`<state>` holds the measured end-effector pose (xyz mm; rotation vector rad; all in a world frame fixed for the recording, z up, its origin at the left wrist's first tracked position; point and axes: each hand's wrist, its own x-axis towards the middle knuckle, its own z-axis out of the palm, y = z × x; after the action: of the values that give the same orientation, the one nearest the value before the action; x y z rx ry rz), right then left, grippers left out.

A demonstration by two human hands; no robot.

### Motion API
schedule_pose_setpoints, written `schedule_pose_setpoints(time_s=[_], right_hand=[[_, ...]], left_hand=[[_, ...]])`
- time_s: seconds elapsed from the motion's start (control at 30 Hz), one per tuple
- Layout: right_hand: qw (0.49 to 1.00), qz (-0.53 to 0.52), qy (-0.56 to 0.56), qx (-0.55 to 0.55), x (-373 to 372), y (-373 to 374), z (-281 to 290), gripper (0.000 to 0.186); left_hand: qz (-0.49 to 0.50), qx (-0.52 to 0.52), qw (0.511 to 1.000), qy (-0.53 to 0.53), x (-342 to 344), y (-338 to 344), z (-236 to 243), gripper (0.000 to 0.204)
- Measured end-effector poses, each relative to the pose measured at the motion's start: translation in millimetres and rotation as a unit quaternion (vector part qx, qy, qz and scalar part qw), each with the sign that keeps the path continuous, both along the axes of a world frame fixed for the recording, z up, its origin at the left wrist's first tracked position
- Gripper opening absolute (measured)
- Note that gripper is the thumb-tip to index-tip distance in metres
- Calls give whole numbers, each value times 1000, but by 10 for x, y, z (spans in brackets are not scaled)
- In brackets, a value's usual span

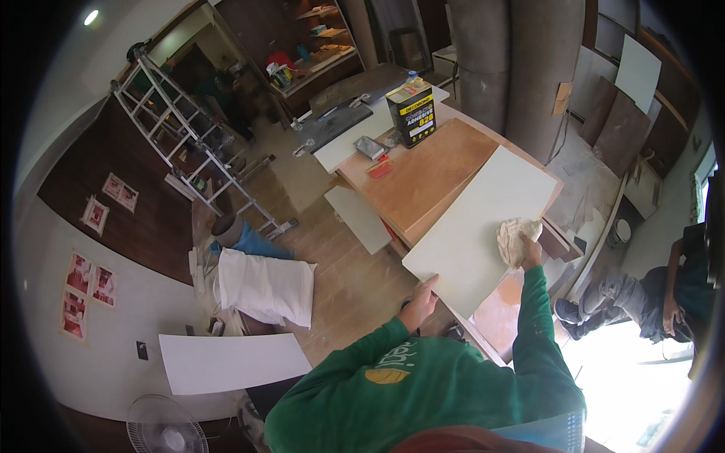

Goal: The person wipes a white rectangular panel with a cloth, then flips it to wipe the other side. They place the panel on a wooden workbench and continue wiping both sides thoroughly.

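Observation:
A pale rectangular board lies at an angle on a wooden worktop. My left hand grips the near left edge of the board, fingers curled round it. My right hand is closed on a crumpled beige cloth, which rests on the board toward its right side. Behind the board stand a black-and-yellow tin, a small grey item and a red scraper. A pinkish panel shows beneath the board's near right part.
A person sits at the right. An aluminium ladder stands back left, a person in dark clothing near it. White sacks, a white sheet and a fan are at left. Large grey rolls stand behind the worktop.

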<state>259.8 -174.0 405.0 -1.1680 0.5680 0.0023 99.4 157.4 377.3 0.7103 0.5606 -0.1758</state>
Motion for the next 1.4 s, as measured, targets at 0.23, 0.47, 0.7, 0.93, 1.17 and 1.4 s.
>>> schedule_pose_setpoints(time_s=[0.23, 0.47, 0.7, 0.93, 1.17, 1.4], right_hand=[[996, -64, -46, -41, -137, 162, -106, 49], [988, -87, -62, -110, -166, 167, -242, 45], [971, -151, -80, -166, -133, 99, -336, 45], [992, 32, 39, 117, -118, -19, -293, 35], [991, 67, 39, 110, -565, -147, -625, 32], [991, -119, 56, -28, -978, 345, -161, 41]], left_hand=[[-53, -84, 995, 11, 33, 56, 304, 34], [-109, -171, 979, 9, 131, 227, 355, 38], [-156, -176, 972, 24, 292, 398, 281, 32], [-144, -164, 975, 37, 333, 630, 46, 32], [-156, -173, 972, -16, 462, 818, 69, 44], [-172, -110, 979, -12, 499, 927, 85, 46]])
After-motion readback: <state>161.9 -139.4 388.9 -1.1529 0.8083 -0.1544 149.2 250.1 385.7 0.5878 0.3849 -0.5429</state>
